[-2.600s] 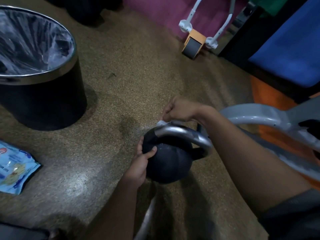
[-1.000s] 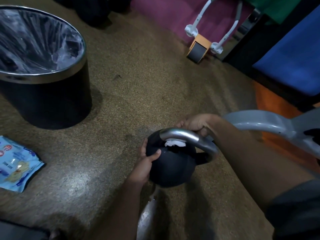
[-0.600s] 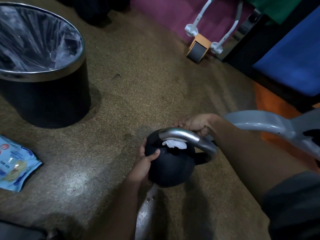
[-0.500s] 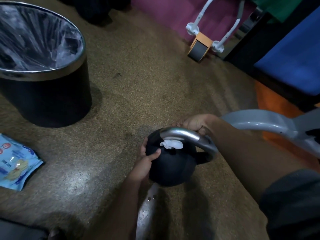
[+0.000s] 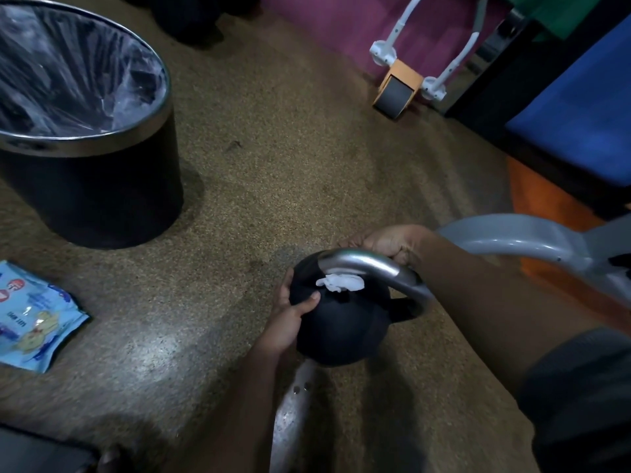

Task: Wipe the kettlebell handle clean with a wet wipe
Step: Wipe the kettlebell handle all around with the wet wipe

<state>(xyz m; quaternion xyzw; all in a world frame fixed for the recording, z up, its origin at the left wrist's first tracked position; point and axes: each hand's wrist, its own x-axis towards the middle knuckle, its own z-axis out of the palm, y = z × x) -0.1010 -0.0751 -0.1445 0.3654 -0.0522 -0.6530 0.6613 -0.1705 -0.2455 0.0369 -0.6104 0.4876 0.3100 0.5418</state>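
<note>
At the left edge of the speckled brown floor [image 5: 273, 138] lies a light blue wet wipe pack [image 5: 32, 319], flat and partly cut off by the frame. Beyond it, toward the far left, stands a round black bin [image 5: 92, 196] with a metal rim and a clear plastic liner. Near the middle of the floor, close to the person, sits the black kettlebell [image 5: 341, 326] with its silver handle [image 5: 365, 266] arching over the top. The left hand [image 5: 290, 319] holds the left side of the ball, fingers curved round it and the thumb pressed on its upper face. A crumpled white wet wipe [image 5: 341, 283] shows just under the handle, touching its underside. The right hand [image 5: 392, 242] reaches over from the far side with fingers curled round the handle; it appears to press the wipe there, though the fingertips are hidden behind the bar. To the right, a grey curved frame [image 5: 512, 235] passes behind the right forearm. At the far right edge of the floor rests an orange ab roller [image 5: 397, 88] with white handles, by a purple mat [image 5: 324, 25] and a blue pad [image 5: 580, 107].
</note>
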